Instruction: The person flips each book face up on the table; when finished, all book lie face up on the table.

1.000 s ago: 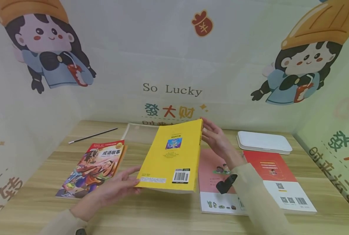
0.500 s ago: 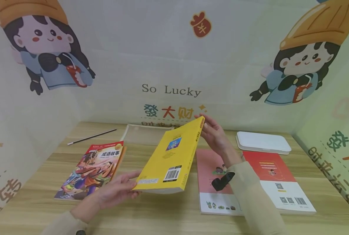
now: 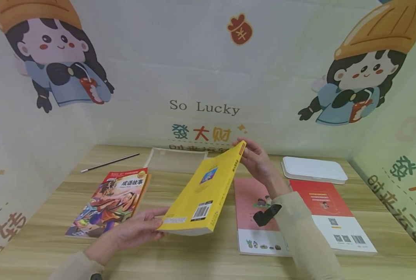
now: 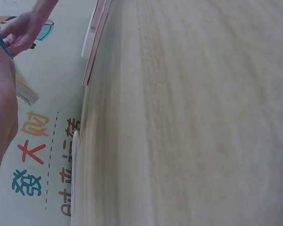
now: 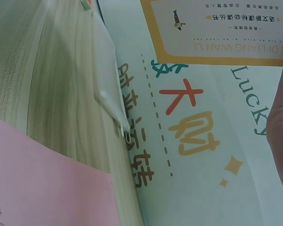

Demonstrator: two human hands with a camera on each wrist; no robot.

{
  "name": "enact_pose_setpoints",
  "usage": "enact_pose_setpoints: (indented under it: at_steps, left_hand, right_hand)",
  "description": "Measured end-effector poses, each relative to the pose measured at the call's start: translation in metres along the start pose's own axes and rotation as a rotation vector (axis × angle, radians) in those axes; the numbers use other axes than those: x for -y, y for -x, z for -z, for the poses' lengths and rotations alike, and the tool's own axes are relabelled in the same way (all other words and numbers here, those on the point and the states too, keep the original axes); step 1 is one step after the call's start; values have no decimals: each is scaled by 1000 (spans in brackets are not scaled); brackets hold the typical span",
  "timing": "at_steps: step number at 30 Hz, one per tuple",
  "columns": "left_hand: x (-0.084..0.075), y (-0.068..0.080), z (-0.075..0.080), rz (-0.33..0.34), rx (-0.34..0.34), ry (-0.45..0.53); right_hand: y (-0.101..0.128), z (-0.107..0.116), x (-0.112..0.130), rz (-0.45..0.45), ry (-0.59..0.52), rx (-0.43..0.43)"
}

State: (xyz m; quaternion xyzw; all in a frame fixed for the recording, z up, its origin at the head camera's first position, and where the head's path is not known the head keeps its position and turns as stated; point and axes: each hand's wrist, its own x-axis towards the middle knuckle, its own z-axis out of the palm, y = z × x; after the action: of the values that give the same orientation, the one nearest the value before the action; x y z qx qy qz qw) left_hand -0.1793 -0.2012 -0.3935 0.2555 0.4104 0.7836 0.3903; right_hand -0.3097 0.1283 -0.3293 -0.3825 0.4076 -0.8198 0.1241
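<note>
A yellow paperback book is held tilted in the air above the table, its back cover, barcode and spine showing in the head view. My left hand pinches its lower left corner. My right hand grips the upper right corner near the spine; its fingers are partly hidden behind the book. The left wrist view has part of the left hand at the edge and the page ends of the book. In the right wrist view, the book's other cover shows orange-bordered, beside the right hand.
A colourful storybook lies on the left, with a thin dark stick behind it. A pale pouch lies at the back. To the right are a pink-and-white book, a red-and-white book and a white case.
The yellow book has turned so its spine faces me more, and its lower right corner has swung left. Both hands keep their hold, with little movement.
</note>
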Motion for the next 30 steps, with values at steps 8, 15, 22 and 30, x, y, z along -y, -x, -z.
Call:
enact_pose_setpoints:
  at_steps: [8,15,22,30]
  left_hand:
    - [2,1,6,-115,-82,-32]
    - [-2,0,0,-262,-357,-64]
    - [-4,-2,-3,-262,-446,-118]
    - [-1,-2,-7,-203,-426,-419]
  right_hand:
    - [2,4,1,49,-42,31]
    - [5,10,3,81,-26,32]
    - [5,12,2,87,-28,15]
    - [6,9,5,59,22,-110]
